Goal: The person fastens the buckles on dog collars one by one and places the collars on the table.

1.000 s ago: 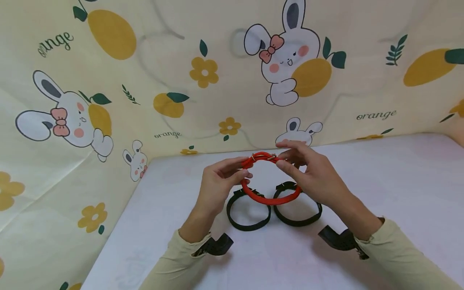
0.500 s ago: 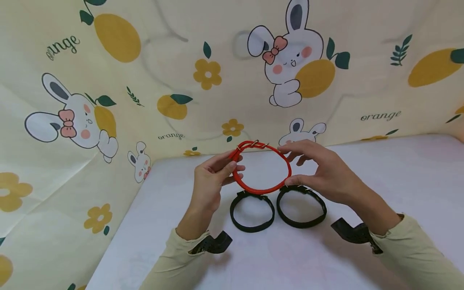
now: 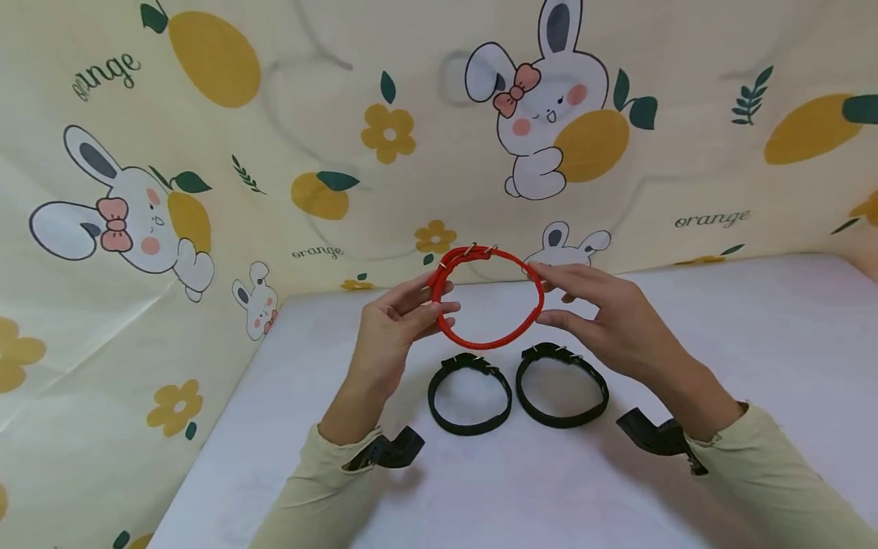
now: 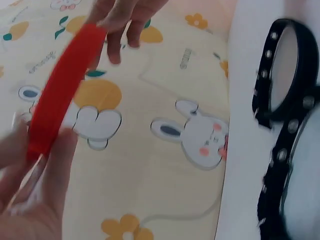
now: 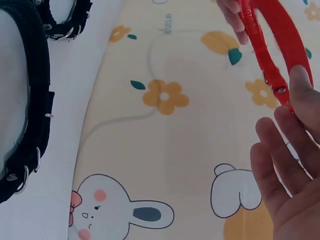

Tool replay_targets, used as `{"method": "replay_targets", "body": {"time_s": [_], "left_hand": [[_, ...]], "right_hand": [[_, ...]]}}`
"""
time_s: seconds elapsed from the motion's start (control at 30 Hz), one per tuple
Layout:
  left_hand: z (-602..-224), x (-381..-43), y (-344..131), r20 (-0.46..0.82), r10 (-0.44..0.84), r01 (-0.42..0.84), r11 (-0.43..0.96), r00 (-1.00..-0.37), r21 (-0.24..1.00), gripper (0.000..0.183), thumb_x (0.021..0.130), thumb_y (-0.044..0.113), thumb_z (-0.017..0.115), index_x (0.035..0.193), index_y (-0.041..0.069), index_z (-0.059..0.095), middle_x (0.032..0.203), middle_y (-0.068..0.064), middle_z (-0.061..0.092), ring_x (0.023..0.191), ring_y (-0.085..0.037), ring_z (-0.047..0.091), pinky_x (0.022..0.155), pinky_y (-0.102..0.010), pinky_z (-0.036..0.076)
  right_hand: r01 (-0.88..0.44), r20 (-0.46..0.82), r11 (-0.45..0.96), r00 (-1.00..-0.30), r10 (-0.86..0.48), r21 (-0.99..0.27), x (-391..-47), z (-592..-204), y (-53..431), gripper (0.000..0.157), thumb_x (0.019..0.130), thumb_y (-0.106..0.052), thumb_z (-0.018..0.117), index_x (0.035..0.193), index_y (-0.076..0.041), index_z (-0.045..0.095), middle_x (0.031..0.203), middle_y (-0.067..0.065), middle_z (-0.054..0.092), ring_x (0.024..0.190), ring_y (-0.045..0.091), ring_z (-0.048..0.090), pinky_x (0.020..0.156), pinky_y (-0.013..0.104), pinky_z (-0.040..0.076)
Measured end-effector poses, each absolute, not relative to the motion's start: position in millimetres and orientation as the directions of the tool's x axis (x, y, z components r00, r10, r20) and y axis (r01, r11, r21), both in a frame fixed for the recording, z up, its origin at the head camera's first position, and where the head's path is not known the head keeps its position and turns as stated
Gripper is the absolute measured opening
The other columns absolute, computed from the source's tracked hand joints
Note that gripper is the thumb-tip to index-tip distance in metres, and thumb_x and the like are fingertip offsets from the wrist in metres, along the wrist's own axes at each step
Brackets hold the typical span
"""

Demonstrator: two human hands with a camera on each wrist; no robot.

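A red buckled collar (image 3: 480,346), closed into a ring, is held up above the table between both hands. My left hand (image 3: 388,332) pinches its left side between thumb and fingers. At the opposite side my right hand (image 3: 620,320) holds the band with thumb and fingertips. In the right wrist view, the thumb lies against the red band (image 5: 282,27) near its metal fittings, while the other fingers are spread. Two black buckled collars lie below on the table: the left one (image 3: 469,430) and the right one (image 3: 564,422), side by side.
A white tabletop (image 3: 480,496) lies under the hands. Behind it and along the left hangs a cream cloth (image 3: 411,46) printed with rabbits, oranges and flowers. A black wrist mount (image 3: 394,450) sits on the left sleeve, another (image 3: 652,435) on the right.
Both hands have raised the red collar and tilted it more upright. The right hand has shifted from the buckle area to the right side of the band. The black collars stay in place.
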State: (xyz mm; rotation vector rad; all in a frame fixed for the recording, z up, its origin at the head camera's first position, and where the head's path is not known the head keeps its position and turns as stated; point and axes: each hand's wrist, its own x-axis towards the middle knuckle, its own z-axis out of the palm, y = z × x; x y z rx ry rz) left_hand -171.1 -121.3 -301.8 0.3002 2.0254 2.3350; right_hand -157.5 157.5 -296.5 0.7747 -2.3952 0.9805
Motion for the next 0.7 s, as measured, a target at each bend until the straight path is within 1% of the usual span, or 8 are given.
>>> {"method": "replay_targets", "body": {"time_s": [0.13,0.23,0.33,0.47,0.63,0.7], "left_hand": [[-299,-172,-129,0.147,0.304,0.105,-0.149,-0.941,0.983,0.063,0.089,-0.008,0.066,0.144,0.02,0.053,0.138,-0.012,0.062,0.117,-0.026,0.068,0.092,-0.036,0.056],[-298,-171,-130,0.169,0.378,0.133,-0.119,-0.91,0.984,0.073,0.088,-0.01,0.066,0.15,0.022,0.046,0.144,-0.01,0.057,0.123,-0.028,0.064,0.092,-0.036,0.056],[-299,-171,-130,0.201,0.388,0.19,-0.068,-0.899,0.979,0.074,0.088,-0.008,0.067,0.151,0.024,0.044,0.144,-0.009,0.057,0.121,-0.028,0.065,0.091,-0.036,0.056],[-302,-172,-130,0.241,0.362,0.258,-0.001,-0.901,0.966,0.073,0.087,-0.006,0.07,0.149,0.024,0.047,0.14,-0.01,0.06,0.118,-0.028,0.067,0.09,-0.036,0.057],[-307,-177,-131,0.279,0.331,0.325,0.093,-0.902,0.941,0.071,0.082,-0.004,0.075,0.145,0.019,0.052,0.134,-0.009,0.061,0.116,-0.028,0.065,0.09,-0.036,0.058],[-309,-179,-133,0.307,0.321,0.363,0.13,-0.896,0.923,0.071,0.08,-0.004,0.078,0.144,0.017,0.054,0.133,-0.008,0.06,0.117,-0.027,0.064,0.091,-0.041,0.058]], "right_hand": [[-0.621,0.566,0.602,-0.763,-0.314,-0.502,-159,-295,157,0.068,0.082,-0.009,0.081,0.143,-0.023,0.056,0.123,0.001,0.066,0.095,0.015,0.061,0.071,0.017,0.051],[-0.597,0.555,0.618,-0.779,-0.292,-0.512,-158,-293,159,0.067,0.081,-0.01,0.082,0.142,-0.025,0.057,0.126,-0.001,0.065,0.095,0.015,0.06,0.069,0.018,0.05],[-0.585,0.548,0.628,-0.786,-0.285,-0.513,-158,-293,160,0.069,0.079,-0.012,0.083,0.142,-0.025,0.057,0.129,0.0,0.064,0.095,0.015,0.059,0.067,0.02,0.05],[-0.59,0.547,0.621,-0.785,-0.292,-0.515,-159,-294,159,0.071,0.077,-0.013,0.085,0.141,-0.025,0.058,0.125,0.0,0.065,0.095,0.015,0.059,0.066,0.019,0.05],[-0.596,0.535,0.606,-0.786,-0.308,-0.527,-161,-296,160,0.072,0.075,-0.013,0.087,0.14,-0.024,0.059,0.119,0.002,0.068,0.096,0.016,0.059,0.066,0.019,0.051],[-0.598,0.525,0.603,-0.788,-0.322,-0.528,-163,-297,160,0.072,0.074,-0.014,0.087,0.14,-0.023,0.058,0.119,0.002,0.068,0.097,0.017,0.059,0.066,0.02,0.052]]}}
